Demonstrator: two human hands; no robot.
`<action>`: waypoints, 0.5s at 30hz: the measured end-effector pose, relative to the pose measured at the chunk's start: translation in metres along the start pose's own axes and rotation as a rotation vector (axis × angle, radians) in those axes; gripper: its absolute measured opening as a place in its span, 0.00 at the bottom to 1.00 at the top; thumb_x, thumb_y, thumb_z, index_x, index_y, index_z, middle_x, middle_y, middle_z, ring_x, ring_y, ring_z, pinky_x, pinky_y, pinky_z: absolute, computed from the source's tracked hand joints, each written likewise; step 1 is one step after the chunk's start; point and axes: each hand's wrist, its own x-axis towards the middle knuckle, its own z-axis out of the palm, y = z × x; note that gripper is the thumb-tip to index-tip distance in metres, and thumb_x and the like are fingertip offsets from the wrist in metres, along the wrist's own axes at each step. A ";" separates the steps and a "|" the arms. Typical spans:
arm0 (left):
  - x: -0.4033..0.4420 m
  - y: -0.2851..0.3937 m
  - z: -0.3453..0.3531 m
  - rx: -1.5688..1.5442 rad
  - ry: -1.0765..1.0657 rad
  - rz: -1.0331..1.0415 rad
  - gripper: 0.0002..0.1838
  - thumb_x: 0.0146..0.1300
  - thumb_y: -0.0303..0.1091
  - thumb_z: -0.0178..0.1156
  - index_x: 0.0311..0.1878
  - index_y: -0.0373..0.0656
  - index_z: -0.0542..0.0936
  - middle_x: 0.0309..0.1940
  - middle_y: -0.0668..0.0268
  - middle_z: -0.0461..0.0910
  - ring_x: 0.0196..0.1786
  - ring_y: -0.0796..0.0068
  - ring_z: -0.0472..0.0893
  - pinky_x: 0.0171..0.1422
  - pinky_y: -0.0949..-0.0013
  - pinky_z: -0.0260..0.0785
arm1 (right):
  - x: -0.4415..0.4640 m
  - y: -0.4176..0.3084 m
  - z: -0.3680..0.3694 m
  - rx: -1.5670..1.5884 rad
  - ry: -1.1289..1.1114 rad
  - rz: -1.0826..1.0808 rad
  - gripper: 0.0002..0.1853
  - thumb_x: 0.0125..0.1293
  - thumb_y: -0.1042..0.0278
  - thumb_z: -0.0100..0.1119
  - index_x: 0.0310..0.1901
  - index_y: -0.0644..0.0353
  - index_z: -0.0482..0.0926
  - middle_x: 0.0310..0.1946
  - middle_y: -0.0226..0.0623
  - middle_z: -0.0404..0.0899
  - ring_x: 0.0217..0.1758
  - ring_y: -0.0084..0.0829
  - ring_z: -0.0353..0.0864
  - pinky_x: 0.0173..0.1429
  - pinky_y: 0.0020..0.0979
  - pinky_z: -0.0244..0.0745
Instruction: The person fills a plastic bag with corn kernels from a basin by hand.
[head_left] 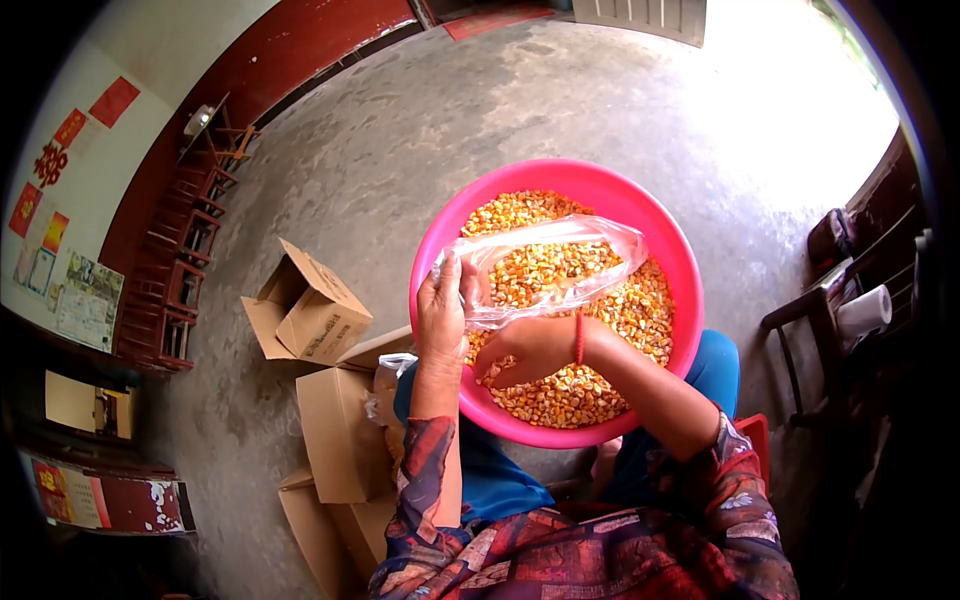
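A pink basin (690,290) full of dried corn kernels (585,385) sits at my lap, between my knees. My left hand (440,305) grips the edge of a clear plastic bag (625,245) at the basin's left rim. The bag's mouth spreads wide over the corn, and kernels show through and inside its outline. Below the bag my right hand (525,350), with a red cord on the wrist, is low in the basin. Its fingers are curled around some corn kernels; part of them is hidden.
Open cardboard boxes (345,435) stand on the floor at my left, with another open box (310,310) farther out. A dark wooden chair (800,330) holding a white roll (865,312) is at the right. Red-brown chairs (185,285) line the left wall.
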 end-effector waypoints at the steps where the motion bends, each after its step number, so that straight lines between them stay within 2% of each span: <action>1: 0.000 0.001 0.001 -0.004 0.017 -0.007 0.16 0.69 0.44 0.51 0.29 0.44 0.75 0.16 0.75 0.67 0.19 0.88 0.63 0.22 0.82 0.54 | 0.000 0.003 0.008 0.001 0.000 0.001 0.13 0.55 0.65 0.58 0.41 0.58 0.80 0.38 0.43 0.80 0.41 0.41 0.79 0.49 0.37 0.73; 3: -0.002 0.003 0.002 -0.009 0.035 -0.014 0.16 0.69 0.44 0.51 0.29 0.44 0.75 0.16 0.75 0.67 0.19 0.88 0.64 0.22 0.81 0.54 | -0.001 0.005 0.018 -0.276 0.098 0.114 0.13 0.53 0.64 0.59 0.41 0.57 0.79 0.40 0.44 0.78 0.45 0.44 0.78 0.50 0.40 0.72; 4: -0.002 0.004 0.003 -0.025 0.021 -0.019 0.16 0.69 0.44 0.51 0.29 0.44 0.75 0.16 0.75 0.67 0.19 0.88 0.64 0.22 0.81 0.54 | 0.001 0.006 0.022 -0.332 0.071 0.166 0.14 0.53 0.62 0.59 0.40 0.56 0.79 0.42 0.45 0.77 0.47 0.45 0.77 0.51 0.42 0.72; 5: -0.003 0.004 0.003 -0.041 0.008 -0.024 0.16 0.69 0.44 0.51 0.29 0.44 0.75 0.16 0.75 0.67 0.19 0.88 0.64 0.23 0.81 0.54 | 0.003 0.005 0.024 -0.333 0.071 0.167 0.14 0.53 0.62 0.59 0.40 0.56 0.79 0.42 0.45 0.77 0.47 0.45 0.77 0.51 0.42 0.72; 7: -0.001 0.002 0.002 -0.029 0.004 -0.019 0.16 0.69 0.43 0.51 0.29 0.44 0.75 0.16 0.75 0.67 0.19 0.88 0.64 0.23 0.81 0.54 | 0.007 -0.005 0.024 -0.431 -0.073 0.267 0.13 0.54 0.61 0.58 0.40 0.58 0.77 0.38 0.46 0.76 0.45 0.47 0.76 0.48 0.44 0.72; 8: -0.001 0.001 0.000 -0.014 0.001 -0.015 0.16 0.69 0.43 0.51 0.29 0.44 0.75 0.16 0.75 0.67 0.19 0.87 0.64 0.23 0.81 0.54 | 0.006 -0.008 0.028 -0.488 -0.031 0.274 0.13 0.57 0.57 0.55 0.37 0.58 0.77 0.35 0.48 0.77 0.42 0.48 0.78 0.45 0.45 0.72; 11: 0.001 -0.001 -0.001 0.028 0.008 -0.002 0.16 0.69 0.43 0.51 0.29 0.44 0.75 0.16 0.75 0.67 0.19 0.87 0.64 0.23 0.81 0.54 | 0.009 -0.012 0.029 -0.439 -0.100 0.373 0.13 0.60 0.57 0.51 0.36 0.58 0.77 0.31 0.50 0.78 0.37 0.49 0.79 0.42 0.47 0.73; 15: 0.000 0.000 0.000 0.029 0.002 -0.001 0.16 0.69 0.43 0.51 0.29 0.44 0.75 0.16 0.75 0.67 0.19 0.87 0.64 0.23 0.81 0.55 | 0.007 -0.009 0.027 -0.440 -0.137 0.355 0.15 0.62 0.56 0.48 0.36 0.59 0.77 0.28 0.50 0.79 0.34 0.51 0.79 0.40 0.48 0.73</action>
